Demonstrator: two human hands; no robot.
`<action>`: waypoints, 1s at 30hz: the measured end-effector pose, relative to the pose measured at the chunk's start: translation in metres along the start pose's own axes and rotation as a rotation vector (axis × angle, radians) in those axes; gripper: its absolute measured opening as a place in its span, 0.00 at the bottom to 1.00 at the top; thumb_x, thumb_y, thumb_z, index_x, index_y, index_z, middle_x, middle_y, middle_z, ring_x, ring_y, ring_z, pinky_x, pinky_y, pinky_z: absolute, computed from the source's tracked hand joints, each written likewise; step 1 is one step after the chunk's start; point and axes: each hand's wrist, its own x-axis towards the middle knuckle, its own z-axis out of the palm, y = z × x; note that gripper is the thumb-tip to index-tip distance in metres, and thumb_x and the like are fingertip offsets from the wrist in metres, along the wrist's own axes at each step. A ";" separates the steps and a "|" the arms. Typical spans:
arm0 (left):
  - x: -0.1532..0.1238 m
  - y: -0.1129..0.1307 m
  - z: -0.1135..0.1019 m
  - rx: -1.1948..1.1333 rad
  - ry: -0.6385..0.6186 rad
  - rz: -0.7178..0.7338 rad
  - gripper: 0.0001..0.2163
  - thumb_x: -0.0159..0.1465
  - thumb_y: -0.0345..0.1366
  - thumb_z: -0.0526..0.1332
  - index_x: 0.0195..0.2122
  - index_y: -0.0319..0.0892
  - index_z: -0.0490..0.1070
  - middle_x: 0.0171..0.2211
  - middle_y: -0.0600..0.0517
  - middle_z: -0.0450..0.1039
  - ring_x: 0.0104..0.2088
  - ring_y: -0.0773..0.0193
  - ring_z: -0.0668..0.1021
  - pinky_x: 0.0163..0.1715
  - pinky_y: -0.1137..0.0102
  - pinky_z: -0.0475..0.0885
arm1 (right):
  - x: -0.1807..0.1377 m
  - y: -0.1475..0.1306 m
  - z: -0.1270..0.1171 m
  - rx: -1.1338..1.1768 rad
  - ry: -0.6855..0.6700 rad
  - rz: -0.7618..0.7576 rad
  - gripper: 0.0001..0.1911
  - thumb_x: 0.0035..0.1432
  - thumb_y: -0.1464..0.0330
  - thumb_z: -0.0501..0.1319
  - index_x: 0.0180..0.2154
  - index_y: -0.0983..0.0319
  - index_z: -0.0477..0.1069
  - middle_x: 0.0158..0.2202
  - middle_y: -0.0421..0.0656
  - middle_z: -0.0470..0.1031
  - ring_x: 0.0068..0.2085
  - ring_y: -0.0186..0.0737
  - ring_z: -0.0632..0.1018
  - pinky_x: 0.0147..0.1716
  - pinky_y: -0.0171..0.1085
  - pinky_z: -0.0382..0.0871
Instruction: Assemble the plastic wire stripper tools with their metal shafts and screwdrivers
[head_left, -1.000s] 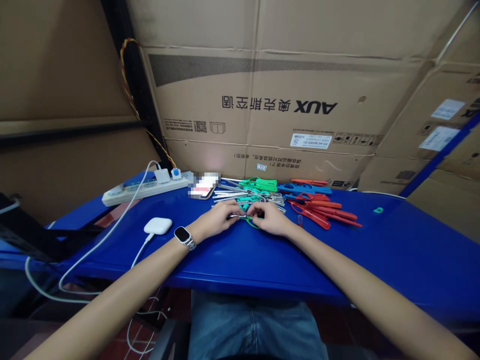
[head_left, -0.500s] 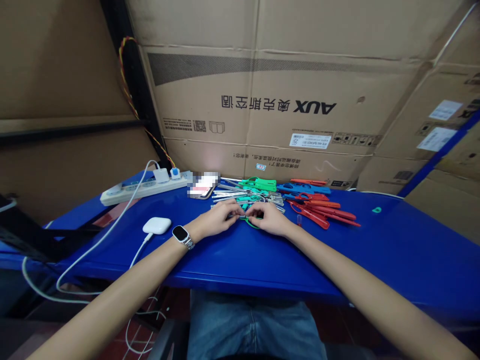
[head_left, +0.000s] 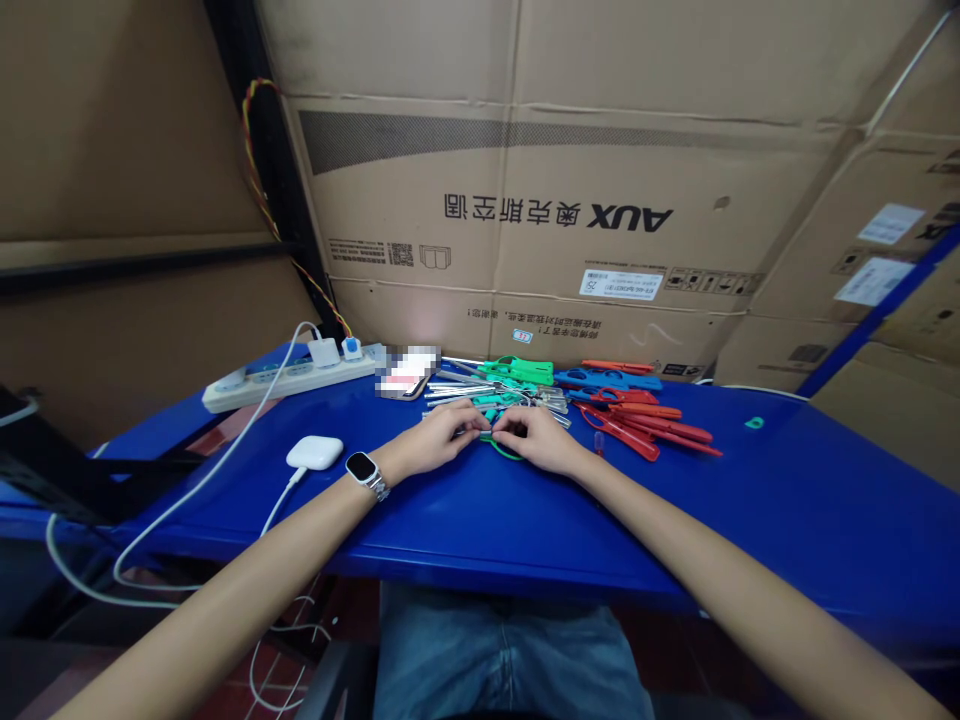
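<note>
My left hand (head_left: 441, 436) is closed in a pinch, fingertips on a small silvery piece (head_left: 485, 433). Facing it, my right hand (head_left: 541, 438) is also closed, around a green plastic part that looks like the handle of a long-nosed lighter (head_left: 505, 452). Only its curved loop shows; fingers cover the rest. Just beyond my hands lie thin metal tubes (head_left: 454, 391) and teal plastic pieces (head_left: 501, 398). Behind them is a stack of green lighter handles (head_left: 531, 371). Blue handles (head_left: 611, 379) and red handles (head_left: 630, 437) lie to the right.
A phone (head_left: 409, 373) lies at the back, beside a white power strip (head_left: 300, 380). Nearer left is a white earbud case (head_left: 315, 453) on a cable. A small clear-and-red piece (head_left: 599, 442) and a teal ring (head_left: 754, 423) lie on the blue table (head_left: 480, 520). Cardboard (head_left: 555, 150) walls the back.
Both hands stay together in nearly the same place, with only slight shifts of the fingers. The whole view has moved very slightly.
</note>
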 end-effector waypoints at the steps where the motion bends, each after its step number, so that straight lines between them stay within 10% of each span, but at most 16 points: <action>1: 0.000 0.000 0.000 -0.006 0.001 0.006 0.09 0.69 0.34 0.56 0.43 0.40 0.75 0.38 0.48 0.72 0.36 0.63 0.75 0.37 0.69 0.70 | 0.000 0.000 0.000 -0.008 0.004 -0.001 0.04 0.57 0.71 0.61 0.31 0.63 0.75 0.28 0.41 0.76 0.28 0.34 0.73 0.30 0.33 0.65; 30: -0.001 -0.001 -0.011 0.038 -0.113 -0.007 0.08 0.66 0.34 0.60 0.42 0.40 0.78 0.37 0.48 0.76 0.35 0.63 0.76 0.38 0.70 0.71 | -0.004 -0.004 -0.002 -0.066 -0.028 -0.099 0.05 0.51 0.75 0.63 0.33 0.63 0.74 0.30 0.40 0.74 0.30 0.34 0.72 0.32 0.34 0.66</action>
